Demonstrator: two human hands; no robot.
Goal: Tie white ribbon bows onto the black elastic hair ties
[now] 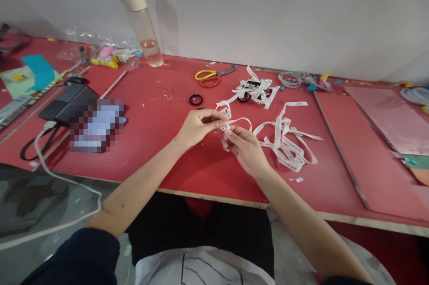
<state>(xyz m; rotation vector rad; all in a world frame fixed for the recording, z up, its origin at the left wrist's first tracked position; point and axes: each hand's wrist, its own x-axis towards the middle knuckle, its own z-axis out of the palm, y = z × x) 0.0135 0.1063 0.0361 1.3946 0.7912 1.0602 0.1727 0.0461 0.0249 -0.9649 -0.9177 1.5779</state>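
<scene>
Above the middle of the red table, my left hand pinches a white printed ribbon between thumb and fingers. Close against it, my right hand is closed on the same ribbon from the right. The ribbon is bunched where the fingertips meet, and a loop of it arcs over my right hand; the details there are too small to make out. Right of my hands lies a loose tangle of white printed ribbon. Behind them is a pile of ribbon pieces with black rings. One black ring lies alone on the table.
Yellow-and-red-handled scissors lie at the back. A clear bottle stands by the wall. To the left are a black box, a blurred phone-like object and a white cable. A red board lies at right.
</scene>
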